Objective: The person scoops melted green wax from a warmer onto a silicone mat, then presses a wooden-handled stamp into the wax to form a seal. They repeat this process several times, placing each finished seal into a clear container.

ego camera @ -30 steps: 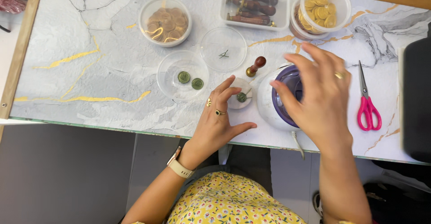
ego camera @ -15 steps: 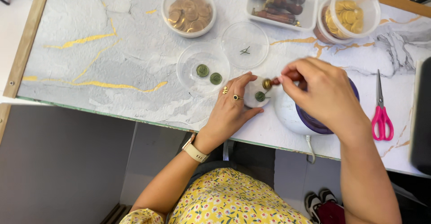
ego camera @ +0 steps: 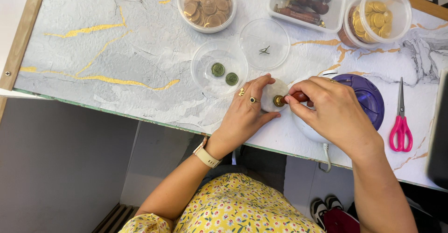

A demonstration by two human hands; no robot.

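Hands meet at the near edge of the marble-patterned tabletop (ego camera: pixel 93 60): our right hand (ego camera: pixel 333 114) is closed around the dark red handle of a wax seal stamp (ego camera: pixel 289 98), its brass head pressed onto a small white pad (ego camera: pixel 270 103), while our left hand (ego camera: pixel 245 116) lies mostly open and flat, fingertips resting on the pad's edge and gripping nothing. We judge that a clean impression calls for holding the stamp square to the pad, pressing straight down without rocking, and keeping the pad pinned so it cannot slide. Our right wrist arches over a purple-topped wax warmer (ego camera: pixel 366 97), fingers curled and pinched low on the handle; our left forearm comes up from below, palm down, rings and a pale watch strap showing. Just beyond the left hand, a clear dish (ego camera: pixel 205 74) holds two green seals (ego camera: pixel 224 74); farther back sit an empty clear lid (ego camera: pixel 264 44), a tub of bronze seals (ego camera: pixel 206 5), a tray of spare stamps (ego camera: pixel 308 0) and a tub of gold seals (ego camera: pixel 375 16). Pink-handled scissors (ego camera: pixel 400 121) lie to the right.
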